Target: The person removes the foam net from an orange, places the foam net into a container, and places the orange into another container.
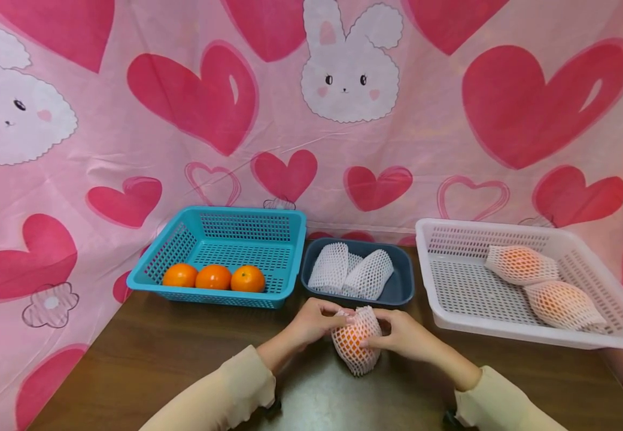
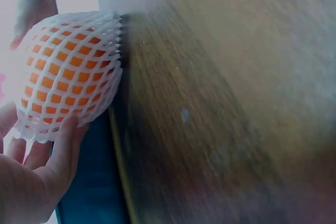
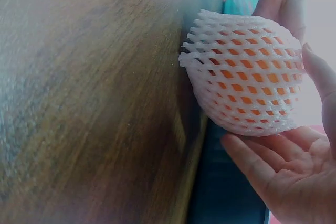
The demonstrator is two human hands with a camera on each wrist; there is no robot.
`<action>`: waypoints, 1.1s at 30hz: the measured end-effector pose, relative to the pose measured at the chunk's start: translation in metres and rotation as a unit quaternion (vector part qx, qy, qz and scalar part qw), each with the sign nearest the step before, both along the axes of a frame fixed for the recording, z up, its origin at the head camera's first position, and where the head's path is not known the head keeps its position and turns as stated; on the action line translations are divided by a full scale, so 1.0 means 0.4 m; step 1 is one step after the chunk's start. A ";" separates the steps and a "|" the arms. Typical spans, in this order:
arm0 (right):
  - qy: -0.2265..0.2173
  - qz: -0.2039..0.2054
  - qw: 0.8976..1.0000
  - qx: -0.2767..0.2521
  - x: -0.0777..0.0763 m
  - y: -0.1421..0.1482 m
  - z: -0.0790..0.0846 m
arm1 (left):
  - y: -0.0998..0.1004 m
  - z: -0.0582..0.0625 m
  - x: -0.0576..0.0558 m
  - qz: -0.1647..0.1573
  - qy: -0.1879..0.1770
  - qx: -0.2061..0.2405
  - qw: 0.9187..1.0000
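An orange in a white foam net sleeve [image 1: 355, 350] is held between both hands at the table's middle, in the head view. My left hand [image 1: 311, 323] pinches the sleeve's upper left edge with thumb and fingers. On the other side, my right hand [image 1: 408, 336] grips it, the thumb across the front and the fingers behind. Orange skin shows through the mesh, and the sleeve's lower end tapers past the fruit. In the right wrist view, the right hand's fingers [image 3: 252, 163] lie along the sleeve's side.
A blue basket [image 1: 284, 239] with three bare oranges [image 1: 213, 277] stands at back left. Behind the hands, a dark blue tray [image 1: 405, 278] holds empty foam sleeves [image 1: 330, 267]. At right, a white basket [image 1: 451, 320] contains two sleeved oranges [image 1: 561, 304]. A patterned pink cloth [image 1: 198, 179] hangs behind.
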State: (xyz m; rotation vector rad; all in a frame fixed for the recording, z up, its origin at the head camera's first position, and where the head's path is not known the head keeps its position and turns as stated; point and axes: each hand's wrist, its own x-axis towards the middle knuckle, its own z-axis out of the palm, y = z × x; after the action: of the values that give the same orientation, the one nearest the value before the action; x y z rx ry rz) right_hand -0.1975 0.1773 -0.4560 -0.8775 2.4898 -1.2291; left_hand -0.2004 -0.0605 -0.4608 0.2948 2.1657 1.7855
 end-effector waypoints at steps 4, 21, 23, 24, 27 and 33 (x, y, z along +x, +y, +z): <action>-0.004 -0.008 1.000 -0.025 0.001 0.001 0.003 | 0.005 0.004 0.006 0.007 0.066 -0.034 0.997; -0.014 -0.072 0.996 -0.057 0.003 -0.001 0.003 | 0.009 0.018 0.014 0.013 0.038 -0.029 0.999; -0.017 -0.084 0.995 -0.056 0.002 0.001 0.003 | 0.011 0.022 0.017 0.003 0.028 -0.036 0.999; -0.016 -0.091 0.994 -0.053 0.002 0.001 0.004 | 0.012 0.023 0.018 -0.002 0.029 -0.039 0.999; -0.010 -0.099 0.994 -0.055 0.002 0.001 0.008 | 0.012 0.023 0.020 -0.014 0.043 -0.042 0.998; 0.010 -0.094 0.994 -0.063 0.015 -0.008 0.017 | 0.010 0.018 0.017 -0.009 0.106 -0.075 0.992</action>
State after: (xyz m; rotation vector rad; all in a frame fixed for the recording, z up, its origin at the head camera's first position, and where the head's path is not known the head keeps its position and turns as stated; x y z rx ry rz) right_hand -0.1915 0.1743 -0.4494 -0.6990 2.5824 -1.4593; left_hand -0.1936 -0.0564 -0.4537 0.4857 2.4185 1.6354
